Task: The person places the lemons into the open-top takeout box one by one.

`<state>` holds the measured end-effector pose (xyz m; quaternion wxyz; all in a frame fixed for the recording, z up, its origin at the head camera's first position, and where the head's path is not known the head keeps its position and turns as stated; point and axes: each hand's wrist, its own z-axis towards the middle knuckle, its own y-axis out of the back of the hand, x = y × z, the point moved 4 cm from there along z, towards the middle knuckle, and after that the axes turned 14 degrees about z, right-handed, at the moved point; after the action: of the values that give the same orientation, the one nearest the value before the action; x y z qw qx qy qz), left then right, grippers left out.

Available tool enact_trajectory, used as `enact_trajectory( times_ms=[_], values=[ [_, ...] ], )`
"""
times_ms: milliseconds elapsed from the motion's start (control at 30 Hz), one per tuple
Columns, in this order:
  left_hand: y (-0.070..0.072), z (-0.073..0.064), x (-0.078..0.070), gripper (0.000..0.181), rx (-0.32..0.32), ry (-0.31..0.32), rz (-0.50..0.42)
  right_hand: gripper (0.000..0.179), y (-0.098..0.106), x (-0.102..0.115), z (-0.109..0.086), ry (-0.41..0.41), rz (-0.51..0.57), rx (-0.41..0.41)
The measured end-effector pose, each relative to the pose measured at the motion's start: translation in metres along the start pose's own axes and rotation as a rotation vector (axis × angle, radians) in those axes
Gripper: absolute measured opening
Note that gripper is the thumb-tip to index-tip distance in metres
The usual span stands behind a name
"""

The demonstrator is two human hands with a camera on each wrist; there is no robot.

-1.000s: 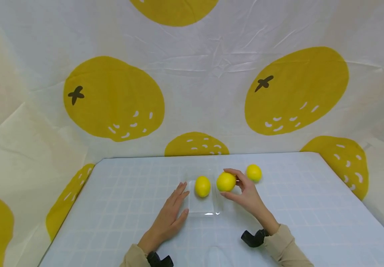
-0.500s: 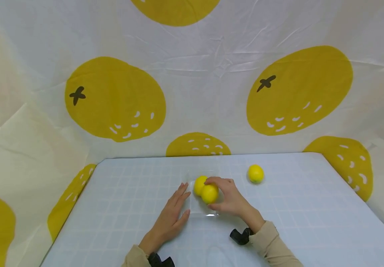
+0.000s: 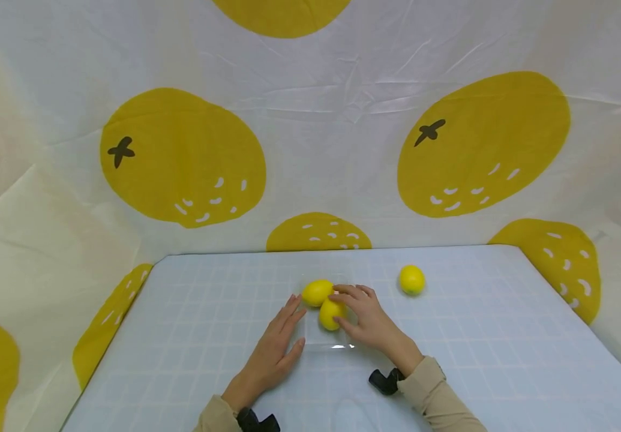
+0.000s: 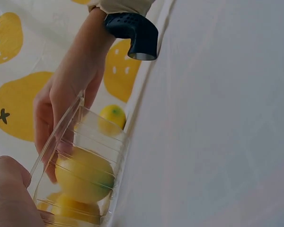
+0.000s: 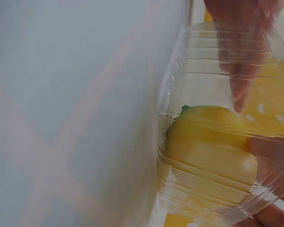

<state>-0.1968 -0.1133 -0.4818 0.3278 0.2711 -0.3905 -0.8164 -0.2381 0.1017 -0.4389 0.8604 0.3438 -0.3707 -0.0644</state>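
Note:
A clear plastic container (image 3: 337,346) lies on the table with two lemons in it. Farther back and left is one lemon (image 3: 317,293); against it sits the nearer lemon (image 3: 330,316), which my right hand (image 3: 368,318) holds between thumb and fingers from its right side. Through the clear wall (image 5: 180,90) in the right wrist view, a lemon (image 5: 208,151) with a green end shows beside the right fingers. My left hand (image 3: 275,342) rests at the container's left edge, fingers straight and thumb apart. Its thumb (image 4: 9,189) shows beside the rim in the left wrist view.
Another lemon (image 3: 411,280) sits on the table at the back right, outside the container. A pale checked cloth (image 3: 180,336) covers the table. Behind it hangs a white curtain (image 3: 332,150) printed with yellow fruit. Black wrist devices (image 3: 386,381) are on both wrists.
My right hand has carried a lemon leftward from beside the container into it. The lemon inside has shifted back and left and turned sideways. My left hand has stayed put.

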Motion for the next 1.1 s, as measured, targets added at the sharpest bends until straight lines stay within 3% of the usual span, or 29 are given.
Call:
enact_trajectory(
  times_ms=[200, 567, 867, 1100],
  values=[
    [0.000, 0.000, 0.000, 0.051, 0.001, 0.001, 0.000, 0.042, 0.000, 0.003, 0.001, -0.014, 0.000, -0.012],
    [0.000, 0.001, 0.000, 0.052, 0.013, 0.014, -0.008, 0.041, 0.003, 0.011, 0.002, 0.074, -0.185, -0.188],
    [0.000, 0.001, 0.000, 0.051, 0.007, 0.008, -0.021, 0.019, -0.001, 0.021, 0.002, 0.089, -0.238, -0.147],
    [-0.001, 0.001, 0.000, 0.051, -0.011, -0.002, -0.024, 0.025, -0.004, 0.020, 0.001, 0.082, -0.225, -0.114]
  ],
)
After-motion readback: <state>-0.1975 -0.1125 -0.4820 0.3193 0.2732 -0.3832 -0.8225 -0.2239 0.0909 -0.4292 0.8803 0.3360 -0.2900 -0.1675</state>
